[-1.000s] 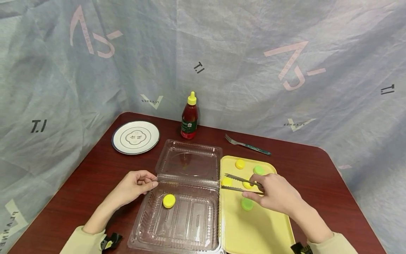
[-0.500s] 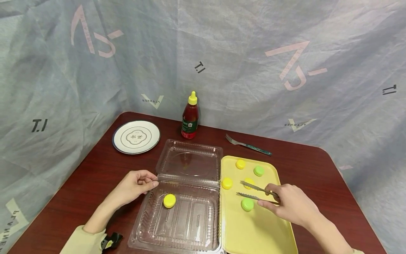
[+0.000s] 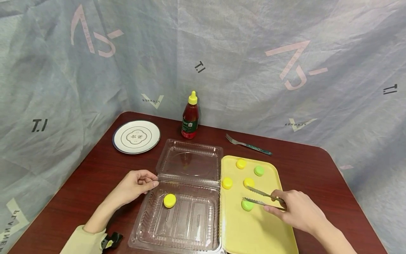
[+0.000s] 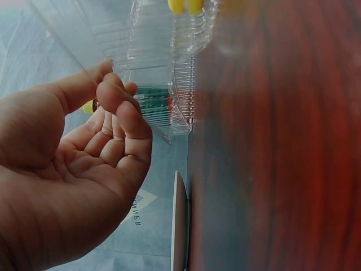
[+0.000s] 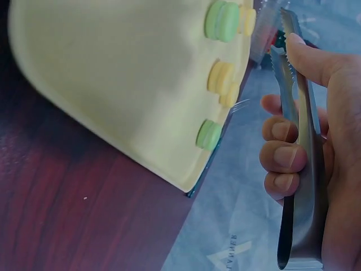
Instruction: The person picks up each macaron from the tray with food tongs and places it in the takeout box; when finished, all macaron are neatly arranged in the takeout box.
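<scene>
My left hand (image 3: 137,186) pinches the edge of a clear plastic clamshell box (image 3: 187,243) near its hinge, thumb and forefinger together in the left wrist view. The box lies unfolded, with one yellow macaron (image 3: 169,200) in its near half. Over the yellow tray (image 3: 263,236), my right hand (image 3: 299,209) grips metal tongs (image 5: 307,169), whose arms stand apart with nothing held. One tong tip is by a yellow macaron (image 3: 248,182); the other overlaps a green macaron (image 3: 247,205) in the head view. Farther back are another green macaron (image 3: 259,170) and two yellow ones.
Behind the box stands a red sauce bottle (image 3: 190,118) with a yellow cap. A white plate (image 3: 136,137) lies at the back left. Beyond the tray is a fork (image 3: 248,145) with a green handle. A grey cloth (image 3: 234,63) hangs behind the table.
My right hand has drawn the tongs rightward and nearer, from around the left yellow macaron to the near green one. My left hand has stayed at the box edge.
</scene>
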`<state>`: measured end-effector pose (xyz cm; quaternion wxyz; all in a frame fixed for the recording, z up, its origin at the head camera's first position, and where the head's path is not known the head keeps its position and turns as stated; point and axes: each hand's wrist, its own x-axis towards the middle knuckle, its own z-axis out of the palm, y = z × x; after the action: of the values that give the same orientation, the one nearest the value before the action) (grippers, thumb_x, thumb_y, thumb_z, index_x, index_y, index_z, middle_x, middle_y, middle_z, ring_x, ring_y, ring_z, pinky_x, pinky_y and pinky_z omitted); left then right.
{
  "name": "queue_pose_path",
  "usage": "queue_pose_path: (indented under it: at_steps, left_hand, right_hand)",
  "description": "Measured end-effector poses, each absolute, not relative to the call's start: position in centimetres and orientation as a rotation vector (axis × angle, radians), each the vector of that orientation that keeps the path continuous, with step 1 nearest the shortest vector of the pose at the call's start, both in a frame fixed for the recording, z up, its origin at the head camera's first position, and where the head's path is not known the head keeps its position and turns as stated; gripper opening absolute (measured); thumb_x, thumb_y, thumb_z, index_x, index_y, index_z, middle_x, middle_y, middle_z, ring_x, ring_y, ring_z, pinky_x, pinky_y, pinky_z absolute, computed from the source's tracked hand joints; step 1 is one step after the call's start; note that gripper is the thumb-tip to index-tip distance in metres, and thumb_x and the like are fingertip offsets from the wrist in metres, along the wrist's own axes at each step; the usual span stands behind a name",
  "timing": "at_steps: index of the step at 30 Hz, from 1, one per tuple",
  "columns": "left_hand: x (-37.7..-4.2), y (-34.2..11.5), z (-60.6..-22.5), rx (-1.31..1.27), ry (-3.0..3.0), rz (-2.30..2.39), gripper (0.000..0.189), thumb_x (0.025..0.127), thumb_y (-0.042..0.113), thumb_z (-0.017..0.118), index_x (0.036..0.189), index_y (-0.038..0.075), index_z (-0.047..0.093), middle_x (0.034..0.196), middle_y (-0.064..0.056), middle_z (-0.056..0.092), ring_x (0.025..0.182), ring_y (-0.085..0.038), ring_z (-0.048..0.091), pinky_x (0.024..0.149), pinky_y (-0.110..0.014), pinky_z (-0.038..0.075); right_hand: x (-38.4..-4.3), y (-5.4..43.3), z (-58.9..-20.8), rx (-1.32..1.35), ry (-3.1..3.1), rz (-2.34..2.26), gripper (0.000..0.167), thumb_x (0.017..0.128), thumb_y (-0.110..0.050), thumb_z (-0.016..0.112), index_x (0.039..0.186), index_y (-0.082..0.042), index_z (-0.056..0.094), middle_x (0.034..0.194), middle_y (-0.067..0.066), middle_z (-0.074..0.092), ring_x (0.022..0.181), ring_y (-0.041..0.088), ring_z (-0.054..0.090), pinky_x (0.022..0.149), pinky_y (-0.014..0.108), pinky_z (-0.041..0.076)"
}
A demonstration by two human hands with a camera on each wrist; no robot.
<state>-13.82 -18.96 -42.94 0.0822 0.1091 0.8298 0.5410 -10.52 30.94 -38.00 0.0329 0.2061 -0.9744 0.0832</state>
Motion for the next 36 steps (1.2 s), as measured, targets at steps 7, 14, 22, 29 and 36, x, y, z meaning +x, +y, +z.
queue_pose_path:
  at_steps: [7,14,22,29,36]
  left_hand:
    - [-13.9,-19.0,-43.0,0.322,2.474,1.618,0.020,0.091,0.016,0.074,0.101,-0.001,0.070,0.079,-0.005,0.064,0.065,-0.016,0.060,0.059,-0.028,0.052]
    - [-13.9,-19.0,-43.0,0.321,2.471,1.621,0.020,0.091,0.016,0.075,0.101,-0.001,0.070,0.079,-0.005,0.064,0.064,-0.016,0.060,0.059,-0.028,0.052]
    - [-13.9,-19.0,-43.0,0.322,2.473,1.619,0.019,0.091,0.015,0.074,0.100,-0.001,0.069,0.079,-0.005,0.064,0.064,-0.014,0.060,0.059,-0.029,0.052]
    - [-13.9,-19.0,-43.1,0.324,2.469,1.627,0.020,0.091,0.015,0.074,0.101,-0.001,0.070,0.079,-0.005,0.064,0.064,-0.014,0.060,0.059,-0.029,0.052]
    - [-13.9,-19.1,-43.1,0.314,2.453,1.637,0.021,0.091,0.016,0.075,0.101,-0.001,0.069,0.079,-0.006,0.064,0.064,-0.015,0.060,0.059,-0.029,0.052]
  right_hand:
    - [-10.3,31.5,-38.4,0.623,-3.034,0.258,0.029,0.081,-0.055,0.077,0.088,-0.029,0.067,0.055,-0.020,0.030,0.053,-0.003,0.026,0.049,0.020,0.025]
    - [-10.1,31.8,-39.2,0.630,-3.044,0.260,0.029,0.081,-0.056,0.077,0.087,-0.029,0.067,0.054,-0.020,0.030,0.052,-0.003,0.026,0.048,0.020,0.024]
    - [-9.9,32.1,-40.0,0.661,-2.998,0.240,0.027,0.080,-0.055,0.078,0.083,-0.032,0.064,0.052,-0.022,0.025,0.052,-0.004,0.022,0.047,0.020,0.021]
    - [-9.9,32.2,-40.3,0.653,-3.034,0.244,0.028,0.080,-0.058,0.077,0.086,-0.032,0.067,0.051,-0.022,0.027,0.051,-0.004,0.022,0.046,0.019,0.022]
    - [-9.8,32.2,-40.7,0.658,-3.029,0.246,0.028,0.080,-0.056,0.077,0.085,-0.031,0.067,0.052,-0.022,0.027,0.051,-0.004,0.021,0.046,0.019,0.021]
